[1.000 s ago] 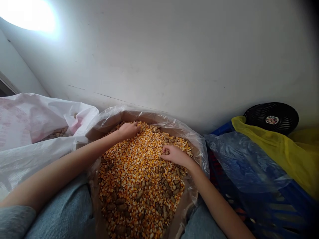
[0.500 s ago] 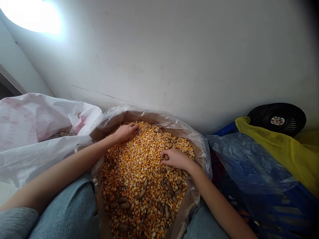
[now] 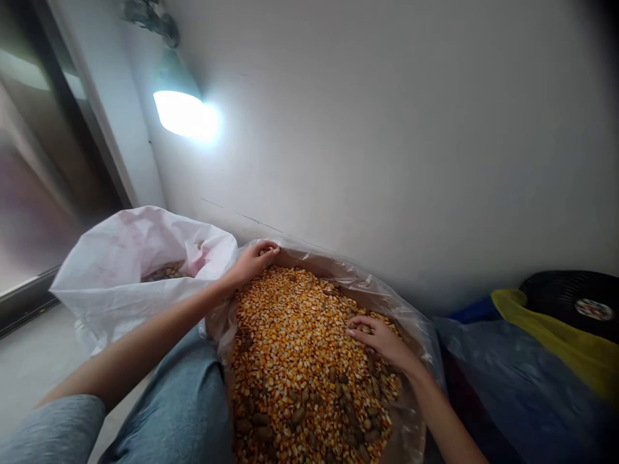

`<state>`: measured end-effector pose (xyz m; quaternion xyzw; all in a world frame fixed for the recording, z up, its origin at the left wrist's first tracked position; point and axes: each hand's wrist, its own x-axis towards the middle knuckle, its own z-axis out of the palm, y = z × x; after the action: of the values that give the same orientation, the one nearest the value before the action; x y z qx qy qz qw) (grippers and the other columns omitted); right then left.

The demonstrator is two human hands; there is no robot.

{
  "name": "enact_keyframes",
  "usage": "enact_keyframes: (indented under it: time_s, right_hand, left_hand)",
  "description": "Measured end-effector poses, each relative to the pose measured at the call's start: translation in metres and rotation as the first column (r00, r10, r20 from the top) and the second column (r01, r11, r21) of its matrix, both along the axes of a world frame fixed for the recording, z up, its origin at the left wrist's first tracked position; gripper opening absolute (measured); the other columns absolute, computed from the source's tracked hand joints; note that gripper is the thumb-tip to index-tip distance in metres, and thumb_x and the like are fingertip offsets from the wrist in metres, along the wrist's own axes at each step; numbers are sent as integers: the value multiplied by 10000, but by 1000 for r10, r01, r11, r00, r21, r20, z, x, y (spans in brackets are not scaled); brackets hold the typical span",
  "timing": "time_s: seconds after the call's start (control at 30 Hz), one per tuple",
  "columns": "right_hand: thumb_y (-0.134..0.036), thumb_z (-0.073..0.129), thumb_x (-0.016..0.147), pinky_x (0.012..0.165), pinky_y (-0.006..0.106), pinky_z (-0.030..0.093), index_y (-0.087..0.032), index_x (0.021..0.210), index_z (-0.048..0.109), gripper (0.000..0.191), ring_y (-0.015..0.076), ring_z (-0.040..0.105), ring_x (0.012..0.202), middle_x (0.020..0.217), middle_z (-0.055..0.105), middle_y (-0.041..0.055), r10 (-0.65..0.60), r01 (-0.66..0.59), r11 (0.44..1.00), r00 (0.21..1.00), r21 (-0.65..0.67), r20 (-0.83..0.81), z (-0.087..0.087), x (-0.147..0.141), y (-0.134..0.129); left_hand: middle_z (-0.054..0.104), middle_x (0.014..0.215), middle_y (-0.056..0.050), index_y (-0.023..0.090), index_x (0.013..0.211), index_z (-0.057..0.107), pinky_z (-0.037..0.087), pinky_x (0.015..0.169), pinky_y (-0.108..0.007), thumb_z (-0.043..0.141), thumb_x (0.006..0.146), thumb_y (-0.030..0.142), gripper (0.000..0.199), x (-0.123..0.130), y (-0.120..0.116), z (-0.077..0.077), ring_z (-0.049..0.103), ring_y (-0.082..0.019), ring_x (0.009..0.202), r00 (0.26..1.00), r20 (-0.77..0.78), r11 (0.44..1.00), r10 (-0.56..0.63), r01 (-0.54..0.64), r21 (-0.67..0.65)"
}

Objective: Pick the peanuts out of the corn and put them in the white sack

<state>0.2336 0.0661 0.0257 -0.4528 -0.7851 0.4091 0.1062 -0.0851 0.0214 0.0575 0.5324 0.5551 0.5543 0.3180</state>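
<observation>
your left hand curls round small pieces, unidentifiable; your right hand, round peanuts, count hidden, over corn in one brown container. one black fan is cut off.

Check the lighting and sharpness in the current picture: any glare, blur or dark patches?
Head view: the lit bulb is blown out white, with a bluish glow on the wall beside it; head view: the far left edge is smeared; head view: the top right corner falls into dark; head view: the corn is clear enough to show separate kernels.
</observation>
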Motion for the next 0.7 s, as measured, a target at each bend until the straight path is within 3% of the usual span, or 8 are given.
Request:
enact_keyframes:
  time_s: [0.1,0.17,0.23,0.37,0.43,0.53,0.63,0.7]
  right_hand:
    - [-478,551,634,423,229,284,-186,754,566,317,101,369,445,520,440,-22,-72,70,997,997,-41,-28,-4,1,0]
    - [-484,547,637,399,234,265,-200,782,564,319,96,332,411,496,411,-29,-115,113,993,992,-46,-49,-6,-1,0]
    - [-482,543,643,399,243,279,-208,797,566,315,101,337,414,523,437,-15,-149,149,989,986,-4,-74,-2,-11,-1]
    - [-447,547,662,514,264,371,-198,756,571,267,145,458,567,669,532,37,-96,136,965,979,222,-182,31,-68,-8]
    - [-437,536,684,570,273,392,-205,788,571,257,159,492,647,742,559,46,2,78,946,969,315,-245,57,-118,-11]
    - [-458,510,705,605,284,415,-217,841,559,281,165,516,700,783,571,42,137,27,914,918,405,-372,89,-208,-17]
    - [-508,445,735,677,327,430,-242,1019,512,395,180,533,795,923,571,45,278,-168,936,892,308,-356,100,-289,-24]
    - [-535,402,751,809,375,387,-279,1174,408,495,210,470,995,1153,481,39,423,-373,904,850,209,-314,97,-318,-29]
  left_hand:
    - [546,605,-4,187,783,616,305,462,-180,579,659,311,180,-58,-28,25,449,-103,530,947,-247,979,203,-198,45]
    - [558,630,-18,184,790,620,331,501,-196,617,613,328,227,-102,-50,33,484,-128,568,859,-425,948,285,-318,-7]
    - [582,821,-50,195,905,597,379,589,-235,649,558,376,395,-137,-75,35,528,-178,694,746,-580,908,327,-419,-26]
    - [482,1145,-85,207,1097,487,347,842,-372,517,657,474,516,-160,-125,30,446,-269,1016,582,-726,864,367,-502,34]
    - [476,1163,-71,224,1111,473,341,868,-383,447,708,480,478,-152,-145,27,421,-261,1057,618,-682,862,391,-506,35]
    - [529,1105,-42,255,1056,517,398,820,-326,452,714,473,411,-130,-164,22,468,-235,1016,775,-467,867,426,-497,-33]
    - [574,1051,-30,256,1007,551,401,828,-297,475,716,447,356,-108,-173,17,501,-213,986,891,-178,895,417,-437,-90]
    - [577,1049,-30,258,1003,552,401,836,-303,468,731,427,331,-96,-175,13,509,-205,975,919,-42,915,392,-394,-85]
